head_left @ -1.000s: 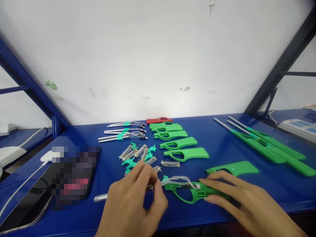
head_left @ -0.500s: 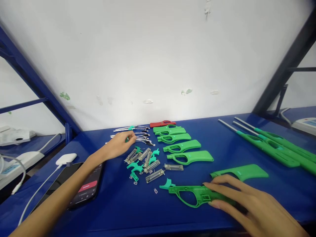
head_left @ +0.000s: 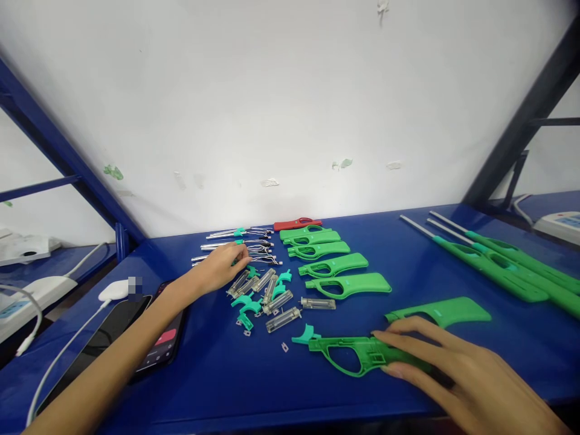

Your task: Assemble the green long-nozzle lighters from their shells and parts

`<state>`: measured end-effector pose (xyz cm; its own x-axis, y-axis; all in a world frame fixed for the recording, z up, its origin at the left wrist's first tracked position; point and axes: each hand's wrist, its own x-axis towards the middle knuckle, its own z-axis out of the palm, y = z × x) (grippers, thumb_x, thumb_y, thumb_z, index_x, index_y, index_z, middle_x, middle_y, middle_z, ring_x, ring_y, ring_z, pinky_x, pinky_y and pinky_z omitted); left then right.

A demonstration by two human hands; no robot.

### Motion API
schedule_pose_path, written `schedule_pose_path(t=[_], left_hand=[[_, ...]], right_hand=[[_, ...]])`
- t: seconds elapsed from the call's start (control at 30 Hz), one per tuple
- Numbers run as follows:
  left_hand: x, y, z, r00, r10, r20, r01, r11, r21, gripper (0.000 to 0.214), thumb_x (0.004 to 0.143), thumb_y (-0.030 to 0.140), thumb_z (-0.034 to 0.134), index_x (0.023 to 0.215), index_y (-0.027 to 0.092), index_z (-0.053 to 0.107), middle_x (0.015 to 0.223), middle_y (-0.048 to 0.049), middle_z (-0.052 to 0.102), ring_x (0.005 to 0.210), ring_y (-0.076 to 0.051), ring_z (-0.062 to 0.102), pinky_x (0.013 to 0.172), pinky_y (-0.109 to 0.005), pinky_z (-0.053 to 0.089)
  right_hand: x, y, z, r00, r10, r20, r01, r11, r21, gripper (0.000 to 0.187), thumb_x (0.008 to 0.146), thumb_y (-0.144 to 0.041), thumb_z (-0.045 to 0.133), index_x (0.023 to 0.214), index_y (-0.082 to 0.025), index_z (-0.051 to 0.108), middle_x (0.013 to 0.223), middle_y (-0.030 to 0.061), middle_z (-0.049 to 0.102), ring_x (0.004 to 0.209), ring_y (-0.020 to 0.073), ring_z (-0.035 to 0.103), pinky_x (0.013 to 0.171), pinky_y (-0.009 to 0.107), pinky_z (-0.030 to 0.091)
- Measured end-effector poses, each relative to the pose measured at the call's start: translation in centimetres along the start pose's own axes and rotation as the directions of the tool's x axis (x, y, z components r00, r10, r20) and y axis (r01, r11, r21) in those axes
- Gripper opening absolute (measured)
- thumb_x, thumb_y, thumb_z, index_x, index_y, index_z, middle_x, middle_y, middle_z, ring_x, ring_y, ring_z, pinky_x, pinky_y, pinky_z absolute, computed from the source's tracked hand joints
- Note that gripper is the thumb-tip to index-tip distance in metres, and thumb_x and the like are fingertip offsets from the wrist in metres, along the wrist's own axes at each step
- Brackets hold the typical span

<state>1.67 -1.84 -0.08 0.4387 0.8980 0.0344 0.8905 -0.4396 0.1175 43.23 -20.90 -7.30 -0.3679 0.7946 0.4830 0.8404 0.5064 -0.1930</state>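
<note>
Firmly, the right hand (head_left: 457, 362) has thumb and fingers clamped across the handle of an open shell (head_left: 372, 350), hard green plastic with moulded ribs and a looped guard, lying near the table's front edge. At its narrow end sits a curved turquoise trigger (head_left: 307, 333). The left hand (head_left: 224, 264) is at the rods (head_left: 215, 246), slim shiny metal tubes trailing thin wires; its fingertips are bunched, but whether they pinch a rod I cannot tell. Just beside lie clear, ribbed plastic tanks (head_left: 283, 319) among more triggers. Beyond, smooth green halves (head_left: 362, 284) are lined up behind one another, a red one (head_left: 290, 225) at the back. Long-nosed green lighters (head_left: 489, 272) rest at right on the glossy blue table (head_left: 235, 386). Small turquoise marks on the halves and the text on the phone (head_left: 165, 344) are too tiny to read.
</note>
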Motion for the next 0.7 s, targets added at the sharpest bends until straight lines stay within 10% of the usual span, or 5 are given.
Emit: schedule_pose_path(t=[0.4, 0.57, 0.7], left_hand=[[-0.5, 0.4, 0.2, 0.984, 0.077, -0.159, -0.055, 0.988, 0.142, 0.030, 0.106, 0.040, 0.073, 0.126, 0.018, 0.070, 0.125, -0.0084, 0.073, 0.107, -0.023, 0.074, 0.094, -0.045, 0.064], [-3.6, 6.4, -0.1, 0.910, 0.220, -0.350, -0.181, 0.973, 0.141, 0.016, 0.111, 0.023, 0.056, 0.112, 0.017, 0.071, 0.107, -0.0071, 0.073, 0.104, -0.025, 0.071, 0.094, -0.048, 0.062], [-6.6, 12.8, 1.8, 0.826, 0.387, -0.410, -0.367, 0.921, 0.130, 0.031, 0.114, 0.018, 0.042, 0.118, 0.019, 0.072, 0.116, -0.0093, 0.076, 0.108, -0.025, 0.071, 0.095, -0.045, 0.063]], right_hand=[[-1.4, 2.2, -0.8, 0.999, 0.047, 0.010, -0.046, 0.995, -0.088, 0.047, 0.114, -0.061, 0.041, 0.129, -0.041, 0.081, 0.127, -0.0007, 0.084, 0.092, 0.0260, 0.088, 0.064, 0.031, 0.073], [0.7, 0.9, -1.3, 1.000, 0.023, -0.009, -0.023, 0.998, -0.066, 0.052, 0.113, -0.063, 0.040, 0.122, -0.038, 0.085, 0.121, 0.0011, 0.085, 0.079, 0.0247, 0.087, 0.052, 0.031, 0.070], [0.9, 2.3, -2.1, 0.991, 0.111, -0.069, -0.116, 0.990, -0.076, 0.047, 0.112, -0.065, 0.044, 0.127, -0.042, 0.082, 0.129, -0.0003, 0.083, 0.097, 0.0290, 0.087, 0.071, 0.040, 0.075]])
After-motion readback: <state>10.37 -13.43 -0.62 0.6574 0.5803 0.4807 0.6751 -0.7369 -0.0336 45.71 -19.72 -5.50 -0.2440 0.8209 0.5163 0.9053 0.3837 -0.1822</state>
